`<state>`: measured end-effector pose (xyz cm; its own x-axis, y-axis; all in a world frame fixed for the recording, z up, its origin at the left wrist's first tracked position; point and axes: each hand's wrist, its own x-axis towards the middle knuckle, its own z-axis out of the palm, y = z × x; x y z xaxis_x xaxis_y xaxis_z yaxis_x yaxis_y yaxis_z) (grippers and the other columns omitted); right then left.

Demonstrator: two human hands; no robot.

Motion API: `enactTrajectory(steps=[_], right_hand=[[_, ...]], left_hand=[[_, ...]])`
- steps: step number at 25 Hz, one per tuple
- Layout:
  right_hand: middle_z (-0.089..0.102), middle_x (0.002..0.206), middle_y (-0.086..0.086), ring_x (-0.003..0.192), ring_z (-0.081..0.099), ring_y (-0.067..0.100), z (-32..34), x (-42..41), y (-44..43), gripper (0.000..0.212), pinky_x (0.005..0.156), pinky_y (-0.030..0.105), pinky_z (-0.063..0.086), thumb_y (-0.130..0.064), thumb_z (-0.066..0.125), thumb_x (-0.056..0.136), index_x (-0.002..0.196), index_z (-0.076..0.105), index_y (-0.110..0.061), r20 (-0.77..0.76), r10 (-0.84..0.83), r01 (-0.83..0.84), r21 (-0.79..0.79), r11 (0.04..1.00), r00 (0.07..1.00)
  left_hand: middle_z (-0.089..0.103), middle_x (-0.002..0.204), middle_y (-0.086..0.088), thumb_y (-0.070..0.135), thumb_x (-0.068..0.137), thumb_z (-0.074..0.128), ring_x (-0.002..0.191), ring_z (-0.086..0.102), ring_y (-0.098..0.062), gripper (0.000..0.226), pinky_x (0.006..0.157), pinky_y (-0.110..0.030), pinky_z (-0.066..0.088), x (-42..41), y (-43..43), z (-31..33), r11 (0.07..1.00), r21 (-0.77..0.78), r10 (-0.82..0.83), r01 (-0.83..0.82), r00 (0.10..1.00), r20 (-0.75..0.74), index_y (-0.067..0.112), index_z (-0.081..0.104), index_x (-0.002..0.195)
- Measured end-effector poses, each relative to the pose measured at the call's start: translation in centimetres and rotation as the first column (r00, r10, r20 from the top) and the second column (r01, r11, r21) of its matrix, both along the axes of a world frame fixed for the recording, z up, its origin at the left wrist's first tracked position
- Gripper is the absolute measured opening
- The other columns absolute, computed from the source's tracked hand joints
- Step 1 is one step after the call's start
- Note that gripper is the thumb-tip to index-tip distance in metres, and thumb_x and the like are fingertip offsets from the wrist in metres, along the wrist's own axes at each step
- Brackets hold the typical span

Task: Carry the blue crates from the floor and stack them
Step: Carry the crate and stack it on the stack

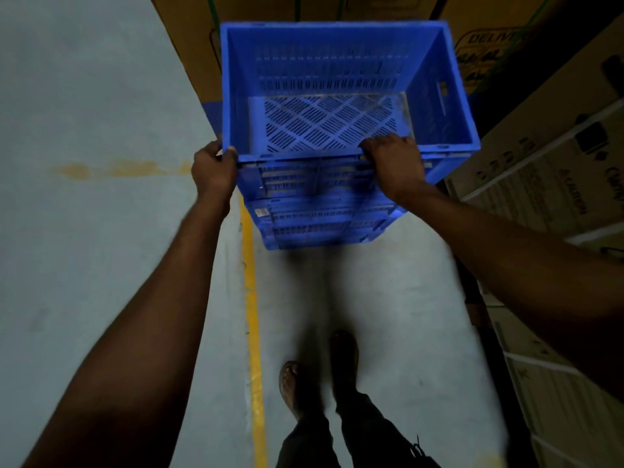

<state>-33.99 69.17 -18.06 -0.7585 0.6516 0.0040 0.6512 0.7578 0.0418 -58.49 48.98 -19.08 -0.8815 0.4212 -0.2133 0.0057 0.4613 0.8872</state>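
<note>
Head view: the left grip (214, 170) is clamping the near-left corner of the top blue crate (337, 59), and the right grip (393, 167) is curling over its near rim. The crate is sitting directly over a second blue crate (324, 224) on the floor (101, 96), beside cardboard boxes (540, 184).

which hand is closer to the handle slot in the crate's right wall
Right. The right hand grips the blue crate's near rim, toward the wall with the handle slot; the left hand grips the opposite near corner.
</note>
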Motion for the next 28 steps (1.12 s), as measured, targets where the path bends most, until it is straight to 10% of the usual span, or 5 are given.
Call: enactTrajectory(steps=[23, 26, 28], right_hand=[[0.048, 0.129, 0.013, 0.116, 0.045, 0.037, -0.8, 0.7, 0.1, 0.045, 0.094, 0.046, 0.030, -0.030, 0.061, 0.093, 0.134, 0.047, -0.018, 0.086, 0.021, -0.007, -0.161, 0.987, 0.996], [0.054, 0.129, 0.011, 0.122, 0.045, 0.038, -0.4, 1.2, 0.8, 0.053, 0.099, 0.047, 0.029, -0.058, 0.045, 0.095, 0.135, 0.052, -0.023, 0.074, 0.035, -0.013, -0.277, 0.961, 0.997], [0.060, 0.129, 0.005, 0.128, 0.046, 0.035, -0.3, 2.3, 1.2, 0.057, 0.106, 0.050, 0.025, -0.068, 0.033, 0.099, 0.131, 0.060, -0.029, -0.023, -0.094, 0.084, -0.278, 0.957, 0.995]], left_hand=[[0.072, 0.115, -0.010, 0.032, 0.098, 0.067, 0.101, 0.070, -0.023, 0.037, 0.082, -0.037, 0.061, -0.2, -1.0, -0.8, 0.991, 0.122, 0.025, -0.060, 0.963, 0.268, 0.013, 0.068, 0.131], [0.069, 0.126, -0.015, 0.029, 0.099, 0.062, 0.109, 0.067, -0.030, 0.040, 0.089, -0.039, 0.055, 0.8, -1.4, -0.1, 0.994, -0.093, -0.059, 0.048, 0.990, -0.125, 0.011, 0.064, 0.134], [0.059, 0.137, -0.018, 0.025, 0.099, 0.057, 0.121, 0.059, -0.036, 0.045, 0.097, -0.043, 0.048, 1.6, -1.6, 0.1, 0.947, -0.298, -0.258, 0.123, 0.843, -0.472, 0.010, 0.055, 0.142]])
